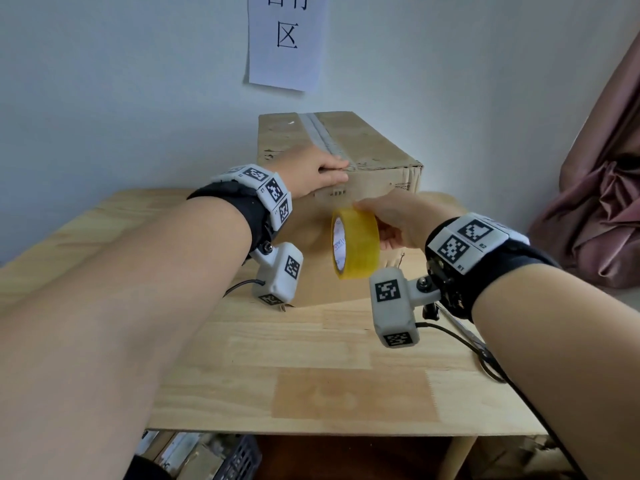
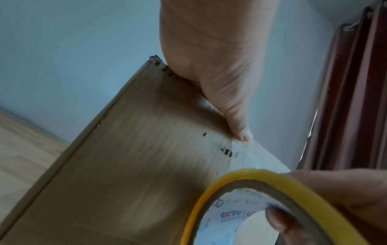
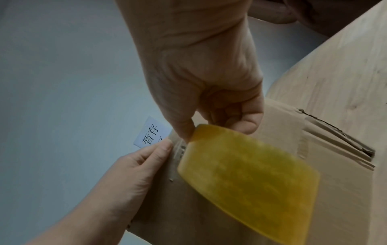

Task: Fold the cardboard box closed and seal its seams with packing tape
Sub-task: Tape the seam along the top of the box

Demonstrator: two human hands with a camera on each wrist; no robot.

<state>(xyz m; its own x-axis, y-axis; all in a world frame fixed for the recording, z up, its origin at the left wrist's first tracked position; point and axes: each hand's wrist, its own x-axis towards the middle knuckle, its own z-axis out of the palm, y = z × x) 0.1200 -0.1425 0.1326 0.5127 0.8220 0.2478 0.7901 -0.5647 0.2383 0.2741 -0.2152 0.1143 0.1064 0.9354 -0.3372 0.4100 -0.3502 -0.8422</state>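
We stand a closed cardboard box (image 1: 363,147) at the back of the wooden table (image 1: 311,358), close to the pale wall (image 1: 121,81), with bare tabletop between its front face and the near table edge. Its long axis runs away from us, and a taped seam (image 1: 325,140) follows that axis along the top. Our left hand (image 1: 311,176) presses its fingers together on the front top edge at the seam's end. Our right hand (image 1: 394,220) pinches the yellow tape roll (image 1: 355,244) just in front of the box face, core facing left. A paper sign (image 1: 287,39) hangs above; a pink curtain (image 1: 602,185) drapes at right.
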